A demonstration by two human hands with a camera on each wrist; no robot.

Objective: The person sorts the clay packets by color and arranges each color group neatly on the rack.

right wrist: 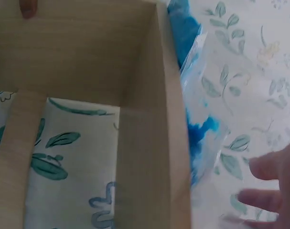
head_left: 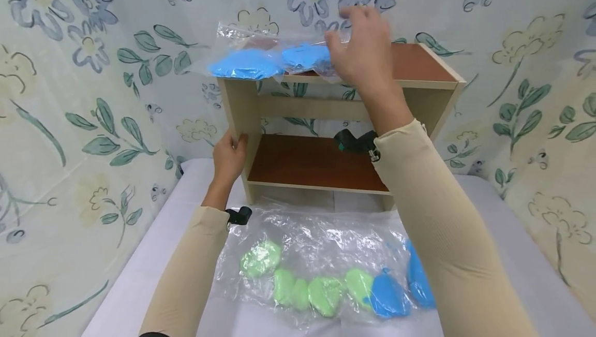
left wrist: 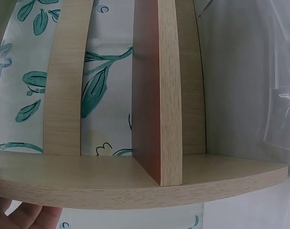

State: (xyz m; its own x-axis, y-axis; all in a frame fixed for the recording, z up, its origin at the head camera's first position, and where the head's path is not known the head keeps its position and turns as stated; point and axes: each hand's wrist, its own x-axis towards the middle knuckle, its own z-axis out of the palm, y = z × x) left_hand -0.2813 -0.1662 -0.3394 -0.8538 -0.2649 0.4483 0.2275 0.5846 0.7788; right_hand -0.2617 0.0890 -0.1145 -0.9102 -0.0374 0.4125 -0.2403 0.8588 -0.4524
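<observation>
A small wooden shelf unit (head_left: 426, 65) with brown boards stands on the table. My left hand (head_left: 229, 158) grips its left side panel, the thumb on the inner face and the other fingers outside, as the left wrist view (left wrist: 27, 217) also shows at lower left. On the top board lies a clear plastic bag with flat blue pieces (head_left: 247, 65) in it; whether it is one bag or two I cannot tell. Just right of it, above the board, my right hand (head_left: 365, 49) is raised with fingers spread and nothing in them. The right wrist view shows a gap between those fingers and the plastic.
In front of the unit, a large clear plastic bag (head_left: 321, 238) lies on the white-covered table (head_left: 153, 254), with several green pieces (head_left: 324, 295) and blue pieces (head_left: 390, 295). Floral cloth (head_left: 70, 213) hangs behind and at both sides. The lower brown shelf (head_left: 298, 161) sits inside the unit.
</observation>
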